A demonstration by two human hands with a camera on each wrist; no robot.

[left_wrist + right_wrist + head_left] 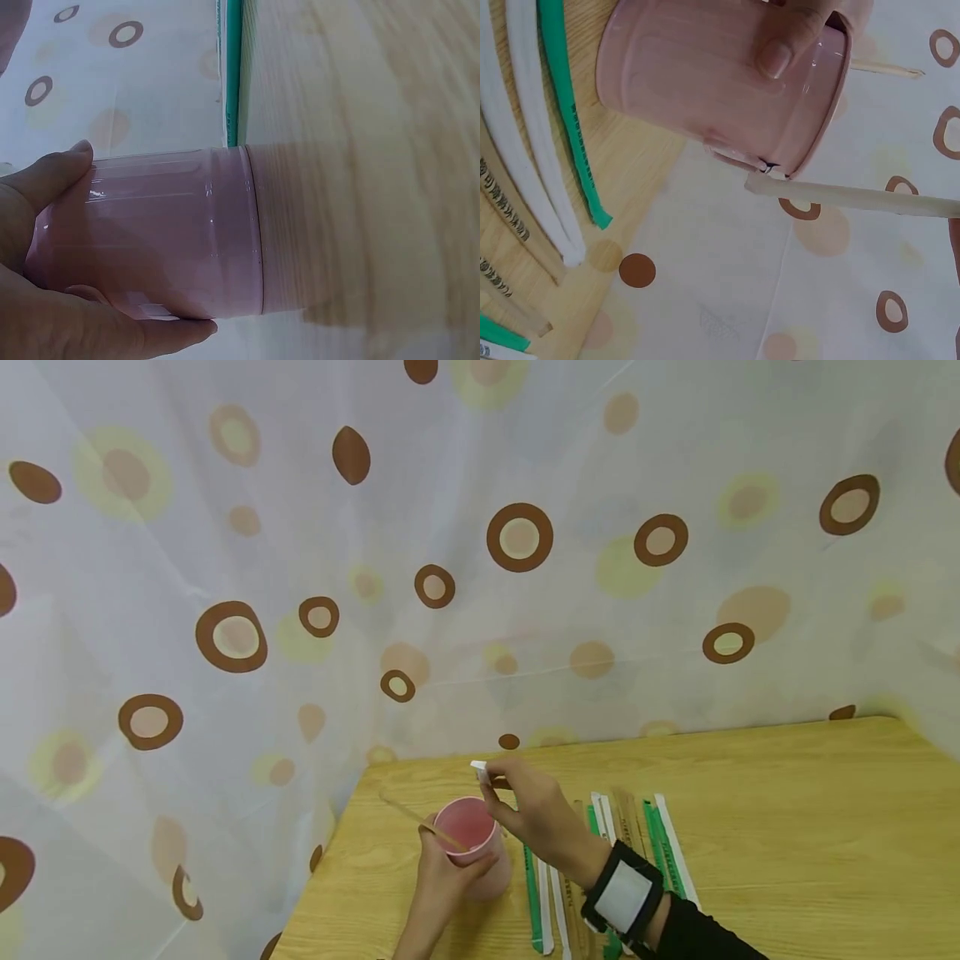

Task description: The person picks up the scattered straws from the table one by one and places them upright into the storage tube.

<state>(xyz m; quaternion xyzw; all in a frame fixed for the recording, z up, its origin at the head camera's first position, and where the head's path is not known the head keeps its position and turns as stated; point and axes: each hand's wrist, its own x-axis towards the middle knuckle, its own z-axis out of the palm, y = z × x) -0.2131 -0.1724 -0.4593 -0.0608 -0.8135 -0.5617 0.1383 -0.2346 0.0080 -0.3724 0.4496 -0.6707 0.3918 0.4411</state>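
A pink mug (pixel 491 872) stands upright on the table. My left hand (pixel 442 868) grips it round the side, thumb and fingers spread about its wall in the left wrist view. One thin brown straw (pixel 408 814) leans inside the mug and sticks out over the rim to the left. Above the rim, my right hand (pixel 543 818) pinches a white paper-wrapped straw (pixel 855 196) between thumb and fingers. In the right wrist view that straw's far end overlaps the mug's rim near its handle (pixel 735 155). Most of the straw is hidden behind my right hand in the head view.
Right of the mug, several wrapped straws lie side by side: green (pixel 534 902), white (pixel 558 910) and brown (pixel 624 818), partly under my right forearm. A spotted curtain (pixel 450 635) hangs behind the wooden table (pixel 810 827).
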